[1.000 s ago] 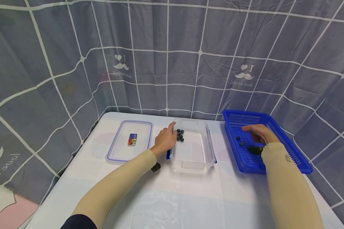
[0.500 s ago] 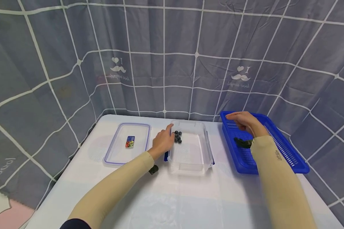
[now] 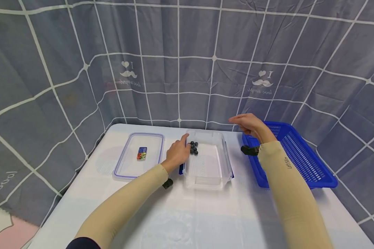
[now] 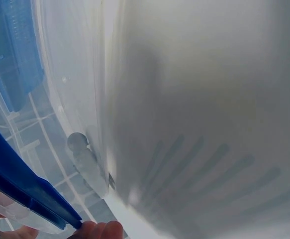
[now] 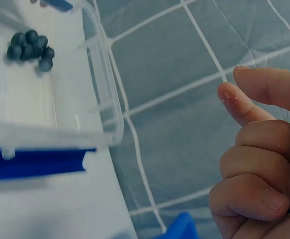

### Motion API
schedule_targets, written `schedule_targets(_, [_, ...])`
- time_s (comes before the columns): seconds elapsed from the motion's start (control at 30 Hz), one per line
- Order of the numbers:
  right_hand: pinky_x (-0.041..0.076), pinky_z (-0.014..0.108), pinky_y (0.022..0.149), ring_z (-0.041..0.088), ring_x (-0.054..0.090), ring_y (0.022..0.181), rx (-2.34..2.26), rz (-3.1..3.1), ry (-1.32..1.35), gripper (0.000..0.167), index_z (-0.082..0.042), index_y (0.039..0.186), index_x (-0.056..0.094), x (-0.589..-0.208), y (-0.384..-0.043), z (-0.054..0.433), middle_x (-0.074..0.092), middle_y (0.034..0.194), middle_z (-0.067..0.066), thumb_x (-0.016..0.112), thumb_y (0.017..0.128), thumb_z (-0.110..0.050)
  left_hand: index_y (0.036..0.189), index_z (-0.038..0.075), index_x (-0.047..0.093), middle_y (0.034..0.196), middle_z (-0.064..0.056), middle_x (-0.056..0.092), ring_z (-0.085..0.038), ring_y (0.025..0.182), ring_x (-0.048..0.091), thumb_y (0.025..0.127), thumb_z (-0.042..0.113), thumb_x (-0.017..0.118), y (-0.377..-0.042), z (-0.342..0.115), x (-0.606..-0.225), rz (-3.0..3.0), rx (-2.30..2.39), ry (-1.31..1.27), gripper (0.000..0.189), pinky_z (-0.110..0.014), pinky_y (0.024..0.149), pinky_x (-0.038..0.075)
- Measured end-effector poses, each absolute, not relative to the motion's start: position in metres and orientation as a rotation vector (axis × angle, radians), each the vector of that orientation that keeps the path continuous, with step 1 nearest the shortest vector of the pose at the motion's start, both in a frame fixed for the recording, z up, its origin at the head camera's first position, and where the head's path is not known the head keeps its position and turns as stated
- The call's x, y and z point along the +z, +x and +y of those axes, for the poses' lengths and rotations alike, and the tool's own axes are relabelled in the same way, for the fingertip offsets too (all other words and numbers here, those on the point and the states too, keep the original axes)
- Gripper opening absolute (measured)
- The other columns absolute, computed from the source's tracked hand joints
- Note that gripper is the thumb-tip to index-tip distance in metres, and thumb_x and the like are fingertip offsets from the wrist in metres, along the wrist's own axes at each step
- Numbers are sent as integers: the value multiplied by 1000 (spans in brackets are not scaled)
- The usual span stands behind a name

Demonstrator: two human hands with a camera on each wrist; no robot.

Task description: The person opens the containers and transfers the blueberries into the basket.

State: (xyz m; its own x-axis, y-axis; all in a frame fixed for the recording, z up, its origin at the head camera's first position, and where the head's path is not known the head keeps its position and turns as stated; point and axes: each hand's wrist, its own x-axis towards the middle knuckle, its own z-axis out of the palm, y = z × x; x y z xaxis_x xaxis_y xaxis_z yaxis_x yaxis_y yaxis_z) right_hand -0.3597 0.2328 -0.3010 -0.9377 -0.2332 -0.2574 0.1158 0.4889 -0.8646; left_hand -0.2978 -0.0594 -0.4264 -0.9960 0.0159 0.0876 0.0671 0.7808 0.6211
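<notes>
Your left arm (image 3: 124,205) runs forward from the lower left at a slant, sleeved to the wrist, and the left hand (image 3: 178,152) grips, its index finger stretched away from you. Your right arm (image 3: 294,192) comes up from the lower right, the right hand (image 3: 250,124) raised with the wrist bent and the fingers pointing left. In the right wrist view, two digits (image 5: 274,87) extend with tips close together, the others folded palmward; the palm itself is hidden.

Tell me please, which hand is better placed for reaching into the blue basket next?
Probably the right hand: it is near the blue basket, whereas the left hand is farther away and grips the left side of the clear container.
</notes>
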Motion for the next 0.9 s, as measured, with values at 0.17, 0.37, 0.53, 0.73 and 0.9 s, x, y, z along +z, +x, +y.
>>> schedule_targets(0.17, [25, 27, 51, 9, 21, 47, -1472, 2354, -91, 51, -4, 147, 51, -302, -362, 214, 27, 53, -8, 59, 102, -29, 158, 31, 32, 134, -16, 61, -36, 117, 61, 107, 33, 41, -297, -59, -426, -2891, -1014, -72, 52, -56, 90, 50])
schedule_targets(0.37, [23, 26, 50, 10, 18, 48, -1505, 2321, -111, 49, -5, 144, 55, -307, -365, 188, 25, 53, -7, 62, 101, -28, 158, 30, 33, 133, -16, 61, -35, 115, 61, 107, 33, 40, -296, -60, -425, -2889, -1006, -82, 51, -56, 86, 51])
schedule_targets(0.53, [23, 26, 51, 11, 18, 50, -1542, 2301, -119, 46, -5, 138, 60, -313, -368, 164, 26, 55, -6, 66, 98, -26, 158, 29, 32, 132, -16, 61, -35, 114, 62, 107, 35, 38, -296, -61, -425, -2893, -1003, -87, 52, -55, 85, 52])
schedule_targets(0.73, [23, 26, 50, 10, 20, 48, -1571, 2258, -123, 43, -5, 136, 62, -323, -371, 143, 28, 53, -6, 66, 98, -25, 158, 30, 31, 134, -16, 60, -36, 115, 61, 107, 36, 38, -297, -61, -426, -2900, -1002, -71, 52, -55, 87, 51])
schedule_targets(0.9, [24, 26, 49, 10, 20, 47, -1578, 2231, -115, 46, -4, 140, 59, -332, -372, 133, 29, 53, -6, 65, 99, -24, 158, 31, 32, 134, -16, 60, -36, 117, 61, 107, 36, 39, -297, -60, -426, -2905, -999, -61, 52, -56, 88, 51])
